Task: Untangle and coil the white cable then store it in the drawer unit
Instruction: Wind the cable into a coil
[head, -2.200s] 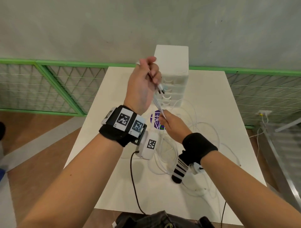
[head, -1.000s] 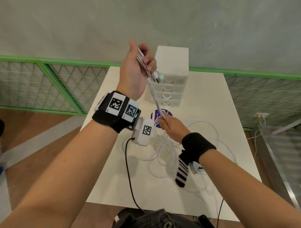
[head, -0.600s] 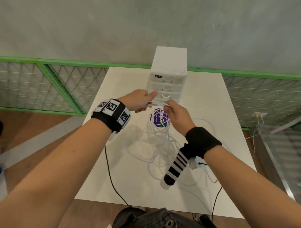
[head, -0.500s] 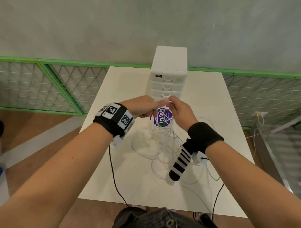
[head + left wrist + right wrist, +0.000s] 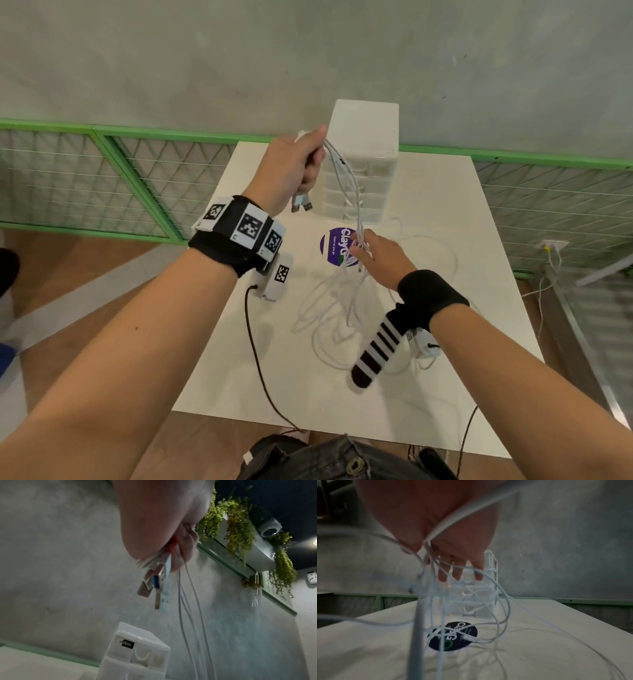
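My left hand (image 5: 312,162) is raised in front of the white drawer unit (image 5: 364,161). It grips a bundle of white cable (image 5: 351,186) strands, with the USB plugs (image 5: 302,207) hanging below the fist. In the left wrist view the plugs (image 5: 154,586) dangle from the curled fingers (image 5: 185,543). The strands run down to my right hand (image 5: 359,245) just above the table, which pinches them between thumb and forefinger, its other fingers (image 5: 458,574) straight. Loose tangled loops (image 5: 329,308) lie on the table below.
The white table (image 5: 462,222) carries a round purple sticker (image 5: 337,246) in front of the drawer unit, whose drawers (image 5: 471,601) are all closed. Green mesh fencing (image 5: 120,181) runs behind the table, with a grey wall beyond. A black wire (image 5: 255,349) hangs from my left wrist.
My left hand has risen from beside the right hand to drawer-top height, drawing the cable strands up taut. The right hand has stayed low by the purple sticker.
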A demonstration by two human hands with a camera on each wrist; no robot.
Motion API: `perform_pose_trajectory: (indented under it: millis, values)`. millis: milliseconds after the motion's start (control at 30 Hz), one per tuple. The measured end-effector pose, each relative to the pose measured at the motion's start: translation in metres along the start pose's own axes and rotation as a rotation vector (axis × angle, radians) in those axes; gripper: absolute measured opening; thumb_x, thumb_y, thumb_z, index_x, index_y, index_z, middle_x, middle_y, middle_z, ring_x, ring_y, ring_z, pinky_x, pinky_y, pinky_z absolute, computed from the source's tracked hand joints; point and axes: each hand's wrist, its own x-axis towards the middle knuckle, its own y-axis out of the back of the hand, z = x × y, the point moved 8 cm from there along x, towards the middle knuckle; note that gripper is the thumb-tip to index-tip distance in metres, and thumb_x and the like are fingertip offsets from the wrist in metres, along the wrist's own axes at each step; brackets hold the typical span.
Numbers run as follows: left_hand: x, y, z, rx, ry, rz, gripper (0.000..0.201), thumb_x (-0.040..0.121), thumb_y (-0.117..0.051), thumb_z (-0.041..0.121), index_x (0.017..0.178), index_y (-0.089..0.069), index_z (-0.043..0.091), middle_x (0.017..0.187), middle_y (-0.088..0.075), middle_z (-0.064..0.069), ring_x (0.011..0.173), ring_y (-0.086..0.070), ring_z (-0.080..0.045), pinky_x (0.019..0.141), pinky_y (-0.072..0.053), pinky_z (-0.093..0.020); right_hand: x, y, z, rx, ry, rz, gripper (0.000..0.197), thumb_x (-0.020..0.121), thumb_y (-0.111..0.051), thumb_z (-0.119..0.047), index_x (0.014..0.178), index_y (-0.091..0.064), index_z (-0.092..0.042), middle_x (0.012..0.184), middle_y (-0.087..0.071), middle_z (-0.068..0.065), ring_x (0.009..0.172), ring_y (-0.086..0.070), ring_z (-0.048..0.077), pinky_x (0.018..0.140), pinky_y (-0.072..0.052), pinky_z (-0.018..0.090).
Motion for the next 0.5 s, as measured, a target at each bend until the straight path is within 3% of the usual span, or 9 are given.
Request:
perform_pose_trajectory:
  millis: [67, 100, 167, 233, 300, 367, 433, 500]
  values:
    - [-0.003, -0.007, -0.007, 0.125, 0.021, -0.048, 0.045, 0.097, -0.046, 0.034, 0.056, -0.042, 0.015, 0.036, -0.03, 0.009, 0.032, -0.018, -0.009, 0.038, -0.015, -0.017, 0.003, 0.013, -0.007, 0.031, -0.014, 0.076, 0.057, 0.087, -0.052, -0.049, 0.132, -0.036, -0.018, 0.131, -0.055, 0.007, 0.12, -0.05, 0.027, 0.11, -0.027, 0.048]
    - [-0.005, -0.01, -0.009, 0.175, 0.03, -0.077, 0.045, 0.097, -0.047, 0.035, 0.056, -0.043, 0.015, 0.035, -0.03, 0.009, 0.032, -0.018, -0.009, 0.037, -0.016, -0.017, 0.002, 0.022, -0.013, 0.126, -0.013, 0.131, 0.071, 0.082, -0.058, -0.052, 0.138, -0.029, -0.021, 0.135, -0.052, 0.006, 0.123, -0.048, 0.025, 0.109, -0.03, 0.046]
    - [-0.007, -0.017, -0.014, 0.241, 0.05, -0.129, 0.045, 0.096, -0.048, 0.035, 0.056, -0.044, 0.015, 0.034, -0.031, 0.009, 0.031, -0.019, -0.009, 0.036, -0.018, -0.017, 0.001, 0.042, -0.026, 0.335, 0.019, 0.261, 0.092, 0.075, -0.068, -0.051, 0.144, -0.013, -0.026, 0.143, -0.044, 0.002, 0.129, -0.042, 0.017, 0.104, -0.036, 0.032]
    - [-0.011, -0.024, -0.018, 0.292, 0.076, -0.175, 0.045, 0.096, -0.049, 0.035, 0.056, -0.045, 0.013, 0.033, -0.031, 0.008, 0.031, -0.02, -0.009, 0.035, -0.019, -0.017, -0.001, 0.055, -0.045, 0.42, 0.103, 0.333, 0.095, 0.076, -0.071, -0.04, 0.146, -0.008, -0.026, 0.145, -0.04, -0.002, 0.129, -0.037, 0.006, 0.1, -0.031, 0.02]
    - [-0.015, -0.031, -0.022, 0.347, 0.091, -0.219, 0.046, 0.096, -0.049, 0.034, 0.056, -0.046, 0.012, 0.034, -0.032, 0.008, 0.032, -0.02, -0.01, 0.036, -0.019, -0.018, 0.0, 0.057, -0.063, 0.446, 0.17, 0.311, 0.076, 0.084, -0.066, -0.024, 0.143, -0.019, -0.024, 0.139, -0.044, -0.001, 0.125, -0.038, 0.001, 0.098, -0.031, 0.014]
    - [-0.018, -0.036, -0.024, 0.378, 0.092, -0.251, 0.047, 0.096, -0.048, 0.035, 0.055, -0.046, 0.012, 0.034, -0.032, 0.007, 0.033, -0.021, -0.011, 0.037, -0.018, -0.019, 0.003, 0.056, -0.076, 0.412, 0.203, 0.264, 0.03, 0.091, -0.051, -0.01, 0.119, -0.046, -0.023, 0.112, -0.061, 0.003, 0.108, -0.054, 0.013, 0.088, -0.04, 0.022]
    - [-0.021, -0.039, -0.026, 0.322, 0.095, -0.291, 0.047, 0.096, -0.046, 0.036, 0.055, -0.045, 0.013, 0.036, -0.03, 0.006, 0.036, -0.017, -0.013, 0.039, -0.015, -0.019, 0.008, 0.055, -0.075, 0.402, 0.182, 0.263, 0.025, 0.093, -0.038, -0.004, 0.089, -0.05, -0.025, 0.077, -0.058, -0.003, 0.075, -0.054, 0.016, 0.071, -0.041, 0.025]
    - [-0.024, -0.04, -0.023, 0.138, 0.111, -0.322, 0.049, 0.098, -0.041, 0.036, 0.055, -0.042, 0.014, 0.037, -0.024, 0.006, 0.036, -0.014, -0.012, 0.04, -0.012, -0.02, 0.009, 0.049, -0.065, 0.397, 0.131, 0.239, 0.021, 0.095, -0.038, -0.006, 0.087, -0.052, -0.019, 0.07, -0.05, -0.013, 0.064, -0.047, 0.008, 0.061, -0.037, 0.019]
